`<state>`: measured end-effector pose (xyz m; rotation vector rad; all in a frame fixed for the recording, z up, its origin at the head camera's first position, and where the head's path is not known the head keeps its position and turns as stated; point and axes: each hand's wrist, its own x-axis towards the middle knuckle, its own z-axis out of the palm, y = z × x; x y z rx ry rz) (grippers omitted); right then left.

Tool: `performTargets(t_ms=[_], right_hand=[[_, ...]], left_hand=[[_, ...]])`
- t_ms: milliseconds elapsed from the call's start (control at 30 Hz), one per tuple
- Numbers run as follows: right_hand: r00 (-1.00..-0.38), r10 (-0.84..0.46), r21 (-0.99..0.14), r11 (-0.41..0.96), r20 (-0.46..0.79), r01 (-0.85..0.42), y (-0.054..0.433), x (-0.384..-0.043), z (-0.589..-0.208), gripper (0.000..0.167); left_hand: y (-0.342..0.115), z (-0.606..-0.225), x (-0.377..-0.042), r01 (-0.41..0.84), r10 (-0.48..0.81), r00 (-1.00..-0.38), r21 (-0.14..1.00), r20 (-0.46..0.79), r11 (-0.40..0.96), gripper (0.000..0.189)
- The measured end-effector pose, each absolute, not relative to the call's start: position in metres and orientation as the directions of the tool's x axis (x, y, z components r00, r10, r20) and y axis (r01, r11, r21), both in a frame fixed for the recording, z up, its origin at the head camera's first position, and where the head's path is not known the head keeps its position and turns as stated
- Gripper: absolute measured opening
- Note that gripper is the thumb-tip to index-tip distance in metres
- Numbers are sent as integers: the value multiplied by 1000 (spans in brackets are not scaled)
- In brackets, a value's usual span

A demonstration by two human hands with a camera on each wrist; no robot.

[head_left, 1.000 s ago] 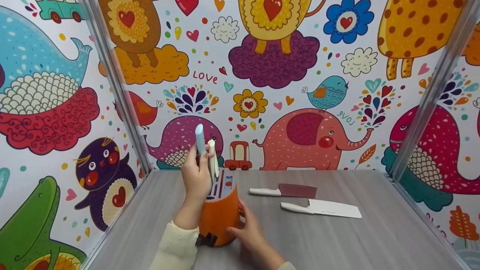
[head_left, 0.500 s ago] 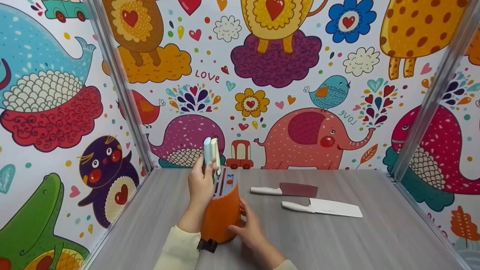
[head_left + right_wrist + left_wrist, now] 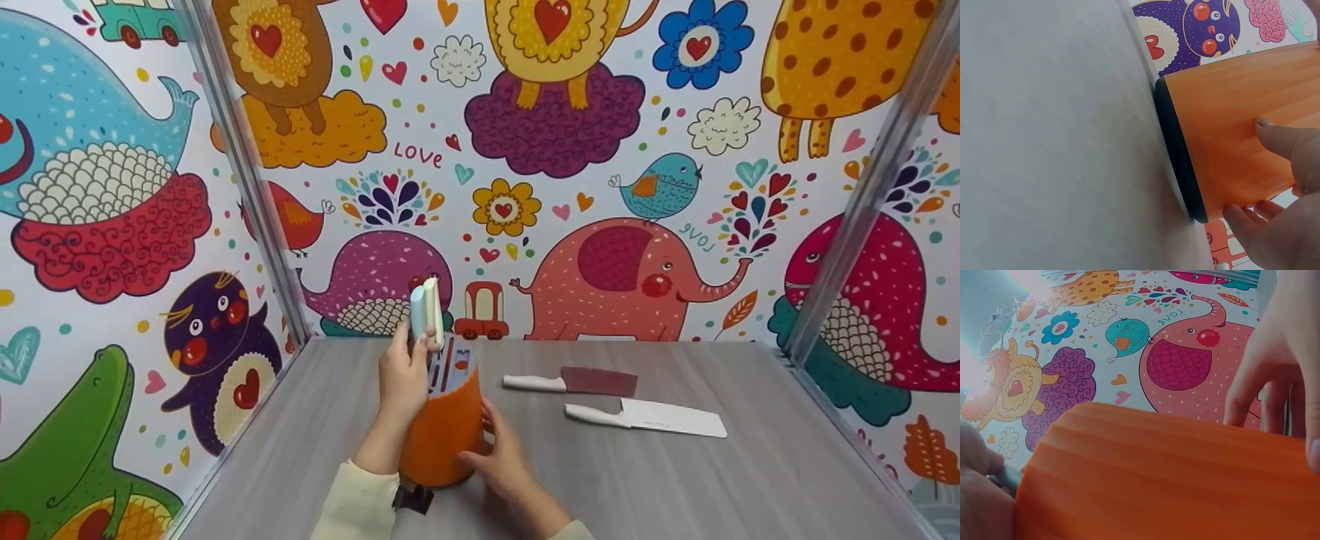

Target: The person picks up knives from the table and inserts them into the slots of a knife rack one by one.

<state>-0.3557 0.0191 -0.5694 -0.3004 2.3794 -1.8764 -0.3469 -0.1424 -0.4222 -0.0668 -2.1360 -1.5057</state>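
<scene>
An orange knife block (image 3: 442,439) with a slotted grey top stands upright on the table. My left hand (image 3: 403,375) grips a knife by its light blue handle (image 3: 418,311) at the top's left side; the blade is hidden by the hand and block. Close against that handle rises a cream-handled knife (image 3: 433,307). My right hand (image 3: 504,450) steadies the block's lower right side, thumb and fingers spread around it. In the right wrist view, the thumb and fingertips touch the orange wall (image 3: 1230,129) above the black base (image 3: 1179,152).
Right of the block lie two loose knives with white handles: one with a dark red blade (image 3: 600,381), the other a white cleaver-shaped knife (image 3: 675,418). Patterned walls close off the table (image 3: 645,487) at the back and sides.
The light blue handle has come down and slightly right, from high above the block to beside the cream handle. My left hand went with it; the right hand stays on the block.
</scene>
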Motion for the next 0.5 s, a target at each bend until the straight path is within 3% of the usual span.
performTargets(t_ms=[500], right_hand=[[-973,-211,-962,233,92,-142,22,-354,-570,94]], left_hand=[[-144,-424,-343,266,-184,-909,859,375,438,43]])
